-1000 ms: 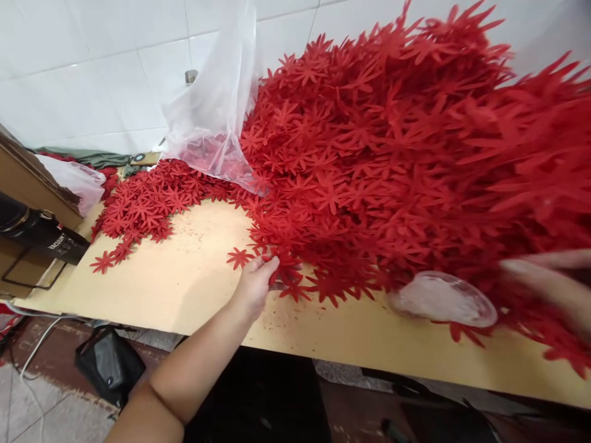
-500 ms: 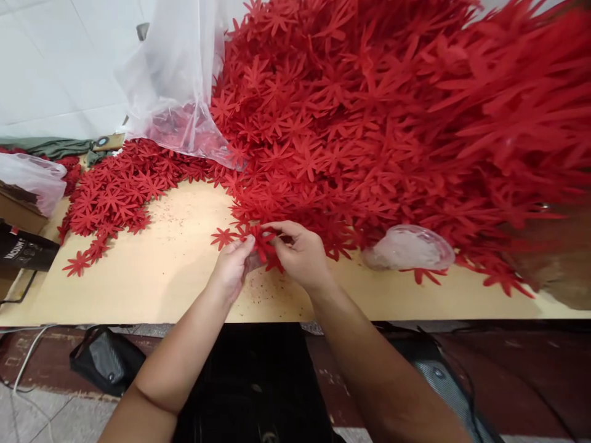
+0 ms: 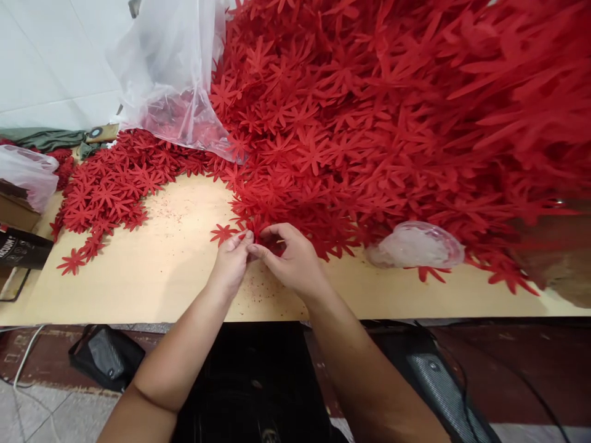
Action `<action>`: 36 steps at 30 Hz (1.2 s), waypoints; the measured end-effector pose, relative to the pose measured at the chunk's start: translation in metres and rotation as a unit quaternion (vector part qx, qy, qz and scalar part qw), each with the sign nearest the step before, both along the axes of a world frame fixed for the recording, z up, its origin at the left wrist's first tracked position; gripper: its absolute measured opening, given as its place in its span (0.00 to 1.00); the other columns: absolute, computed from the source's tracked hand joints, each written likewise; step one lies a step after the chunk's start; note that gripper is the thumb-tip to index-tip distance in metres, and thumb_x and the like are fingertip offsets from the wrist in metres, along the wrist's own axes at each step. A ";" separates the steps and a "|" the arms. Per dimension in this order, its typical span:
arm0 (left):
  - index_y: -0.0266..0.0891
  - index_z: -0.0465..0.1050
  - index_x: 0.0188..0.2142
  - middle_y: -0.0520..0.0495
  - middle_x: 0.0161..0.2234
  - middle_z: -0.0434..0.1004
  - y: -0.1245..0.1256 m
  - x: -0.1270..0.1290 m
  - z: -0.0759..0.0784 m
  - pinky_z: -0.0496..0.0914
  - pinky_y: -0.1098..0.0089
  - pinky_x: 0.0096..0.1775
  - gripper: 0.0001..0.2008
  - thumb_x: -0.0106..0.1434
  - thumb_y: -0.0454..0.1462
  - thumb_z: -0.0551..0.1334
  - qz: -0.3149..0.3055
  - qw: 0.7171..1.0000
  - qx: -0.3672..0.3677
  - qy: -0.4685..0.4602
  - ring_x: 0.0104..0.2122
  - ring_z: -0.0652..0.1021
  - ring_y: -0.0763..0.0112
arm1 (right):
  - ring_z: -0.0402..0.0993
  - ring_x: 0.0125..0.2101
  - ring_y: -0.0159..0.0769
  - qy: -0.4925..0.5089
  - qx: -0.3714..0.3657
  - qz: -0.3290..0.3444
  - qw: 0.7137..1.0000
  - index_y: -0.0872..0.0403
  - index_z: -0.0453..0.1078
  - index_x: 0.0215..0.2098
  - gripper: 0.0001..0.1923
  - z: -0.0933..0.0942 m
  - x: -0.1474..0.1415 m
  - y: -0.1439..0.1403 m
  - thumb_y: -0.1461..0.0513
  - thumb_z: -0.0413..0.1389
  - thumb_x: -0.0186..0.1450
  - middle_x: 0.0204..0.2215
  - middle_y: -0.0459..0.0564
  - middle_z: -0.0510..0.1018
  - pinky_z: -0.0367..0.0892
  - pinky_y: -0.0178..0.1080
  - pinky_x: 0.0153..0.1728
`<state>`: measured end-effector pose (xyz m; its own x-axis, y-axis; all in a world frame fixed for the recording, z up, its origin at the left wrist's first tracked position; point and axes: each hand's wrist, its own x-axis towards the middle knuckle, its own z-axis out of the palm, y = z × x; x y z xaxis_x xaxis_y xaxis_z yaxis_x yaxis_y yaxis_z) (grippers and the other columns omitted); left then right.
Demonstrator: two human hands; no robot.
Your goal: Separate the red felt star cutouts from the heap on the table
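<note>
Between my two hands is a red flower-shaped cutout (image 3: 255, 229) with narrow petals, partly covered by my fingers. My left hand (image 3: 234, 258) pinches it between thumb and fingers. From the right, my right hand (image 3: 293, 255) has its thumb against the left fingertips and its forefinger curled over the petals; what lies between its fingers is mostly hidden. One loose red cutout (image 3: 223, 233) lies just left of the fingertips. A large heap of the same red cutouts (image 3: 314, 154) rises right behind my hands.
A smaller pile of red cutouts (image 3: 108, 194) lies at the left on the pale table (image 3: 184, 264). A clear plastic bag (image 3: 180, 98) stands behind it. A clear plastic container (image 3: 418, 245) sits at the right, beside a brown box-like shape (image 3: 554, 252). Several specks dot the tabletop.
My right hand has shifted slightly left, bringing its thumb to the left fingertips. The cutout's petals, spread out before, are now gathered and more hidden between the hands.
</note>
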<state>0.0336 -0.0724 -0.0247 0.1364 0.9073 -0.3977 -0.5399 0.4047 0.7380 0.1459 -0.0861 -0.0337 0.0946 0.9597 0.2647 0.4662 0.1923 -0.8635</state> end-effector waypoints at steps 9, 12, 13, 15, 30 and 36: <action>0.36 0.76 0.26 0.52 0.25 0.76 -0.001 -0.002 -0.001 0.68 0.70 0.43 0.05 0.53 0.36 0.68 -0.023 0.998 0.044 0.040 0.30 0.75 0.75 | 0.71 0.31 0.36 0.094 -0.039 0.018 0.995 0.54 0.72 0.31 0.08 0.002 0.012 0.001 0.57 0.57 0.57 0.29 0.50 0.76 0.67 0.41 0.35; 0.36 0.74 0.24 0.53 0.22 0.73 -0.001 -0.002 -0.001 0.69 0.70 0.40 0.06 0.54 0.36 0.66 -0.001 0.998 0.030 0.046 0.27 0.74 0.75 | 0.70 0.27 0.33 0.201 -0.072 0.027 0.977 0.54 0.72 0.27 0.09 0.002 0.015 0.002 0.56 0.59 0.55 0.25 0.47 0.75 0.66 0.38 0.31; 0.36 0.74 0.24 0.53 0.21 0.73 -0.001 -0.001 0.000 0.70 0.69 0.40 0.06 0.55 0.36 0.65 -0.002 0.999 0.026 0.038 0.26 0.74 0.75 | 0.68 0.25 0.31 0.231 -0.083 0.022 0.969 0.54 0.71 0.25 0.10 0.002 0.015 0.002 0.55 0.61 0.54 0.23 0.46 0.74 0.65 0.36 0.28; 0.36 0.74 0.26 0.53 0.21 0.73 -0.001 0.001 0.001 0.71 0.68 0.41 0.06 0.58 0.35 0.63 0.002 1.000 0.014 0.018 0.26 0.75 0.74 | 0.62 0.20 0.27 0.273 -0.090 -0.005 0.958 0.54 0.68 0.21 0.14 0.002 0.013 0.003 0.53 0.64 0.51 0.18 0.43 0.70 0.60 0.33 0.23; 0.35 0.71 0.37 0.48 0.30 0.78 0.011 -0.016 0.011 0.71 0.72 0.35 0.05 0.61 0.33 0.59 0.000 1.000 -0.009 0.010 0.28 0.78 0.75 | 0.63 0.20 0.26 0.347 -0.057 -0.089 0.932 0.52 0.68 0.28 0.22 -0.008 0.034 0.016 0.49 0.68 0.43 0.20 0.41 0.70 0.63 0.34 0.23; 0.38 0.72 0.36 0.56 0.25 0.73 0.004 -0.004 0.010 0.65 0.77 0.29 0.11 0.53 0.36 0.68 -0.003 0.997 0.051 0.063 0.23 0.71 0.82 | 0.61 0.21 0.27 0.306 -0.047 -0.075 0.948 0.52 0.67 0.24 0.21 -0.006 0.023 0.014 0.46 0.65 0.47 0.20 0.42 0.69 0.61 0.34 0.23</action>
